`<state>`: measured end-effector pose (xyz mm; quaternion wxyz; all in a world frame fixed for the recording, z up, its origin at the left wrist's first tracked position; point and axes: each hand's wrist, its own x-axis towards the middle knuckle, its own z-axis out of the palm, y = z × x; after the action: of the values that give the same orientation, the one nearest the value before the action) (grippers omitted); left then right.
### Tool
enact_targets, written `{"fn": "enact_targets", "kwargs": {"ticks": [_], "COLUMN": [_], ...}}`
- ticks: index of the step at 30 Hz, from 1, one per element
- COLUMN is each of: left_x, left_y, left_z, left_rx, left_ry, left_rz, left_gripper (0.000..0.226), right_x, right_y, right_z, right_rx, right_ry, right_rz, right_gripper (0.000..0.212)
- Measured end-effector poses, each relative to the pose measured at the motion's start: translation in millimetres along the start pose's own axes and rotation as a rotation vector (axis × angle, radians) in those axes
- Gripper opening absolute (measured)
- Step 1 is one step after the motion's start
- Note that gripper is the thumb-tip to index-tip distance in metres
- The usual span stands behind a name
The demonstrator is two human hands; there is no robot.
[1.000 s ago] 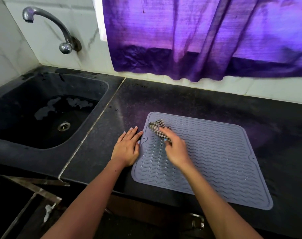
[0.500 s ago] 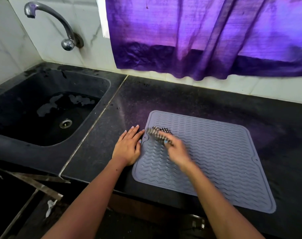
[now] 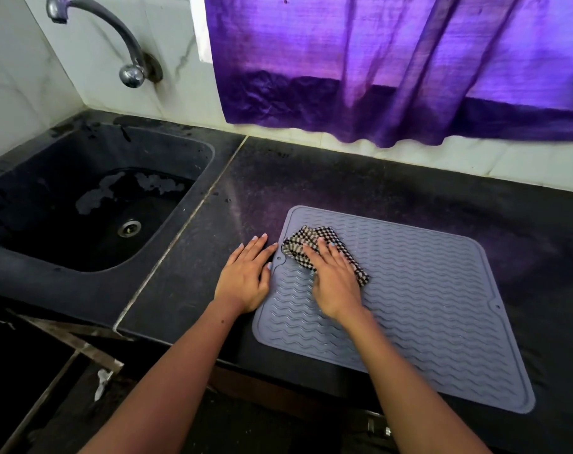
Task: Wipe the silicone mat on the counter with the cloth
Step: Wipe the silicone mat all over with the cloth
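A: How do you reckon the silicone mat (image 3: 425, 306) will behave under a wipe?

B: Light and floppy, I'd judge; thin silicone gives and can creep across a smooth counter (image 3: 360, 185), though it tends to cling a bit too; it won't break, but its wavy ridges will drag at the fabric.

A: So where should one hold it?

B: At the edge nearest the sink (image 3: 92, 198), where the left hand (image 3: 245, 280) already lies; that hand is flat and open, gripping nothing, palm on the counter, fingertips touching the mat's sink-side rim by the small notch; pressing down there looks the sound way to pin it.

A: And the cloth (image 3: 317, 247)?

B: Soft, thin, black-and-white checked, bunched loosely; it sits on the mat's corner nearest the sink and wall; the right hand (image 3: 335, 280) lies spread on top, fingers extended, pressing the cloth down rather than clenching it; a flat palm should spread it over the ridges.

A: What does the mat look like?

B: Grey-blue, roughly square with rounded corners and a raised rim; rows of wavy ridges cover it; there's a small hole tab on the sink side and another on the far side; it lies flat on the black counter to the right of the sink, its near edge close to the counter's front; I can't tell whether it's wet; most of it, away from the sink, looks yet to be covered.
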<state>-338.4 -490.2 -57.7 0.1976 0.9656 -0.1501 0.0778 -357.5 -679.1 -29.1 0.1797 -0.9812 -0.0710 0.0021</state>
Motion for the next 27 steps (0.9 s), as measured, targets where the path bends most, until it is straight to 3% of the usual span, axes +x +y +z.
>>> {"fn": "enact_targets", "kwargs": {"ticks": [5,7,9,11,12,14,16,18,22,27], "left_x": [-1,-1,-1,-1,-1,0,0,0,0,1], "left_y": [0,0,-1,-2,-3,-3,-3,-2,-2,-1], "left_z": [0,0,0,1,1,1,1,1,1,1], "left_rx": [0.009,0.015,0.009,-0.001,-0.004,-0.006,-0.006,0.001,0.005,0.018], "left_ry": [0.0,-0.003,-0.008,-0.004,-0.001,0.003,-0.004,-0.006,-0.013,-0.028], "left_rz": [0.001,0.002,0.002,0.004,0.004,0.007,0.007,0.008,0.003,-0.002], "left_gripper": [0.064,0.064,0.065,0.064,0.063,0.063,0.064,0.065,0.066,0.067], "right_x": [11,15,22,26,24,12,-5,-17,-23,-21], "right_y": [9,14,21,33,39,45,46,46,48,55], "right_z": [-16,-26,-43,-60,-67,-76,-79,-68,-20,-15], "right_rx": [0.194,0.477,0.982,1.389,1.39,1.084,0.709,0.496,0.049,-0.033], "right_ry": [-0.11,-0.126,-0.117,0.107,0.261,0.461,0.488,0.396,0.103,0.103], "right_rz": [-0.002,0.088,0.302,0.506,0.56,0.528,0.368,0.233,0.179,0.158], "right_gripper": [0.065,0.057,0.049,0.043,0.041,0.043,0.052,0.06,0.067,0.066]}}
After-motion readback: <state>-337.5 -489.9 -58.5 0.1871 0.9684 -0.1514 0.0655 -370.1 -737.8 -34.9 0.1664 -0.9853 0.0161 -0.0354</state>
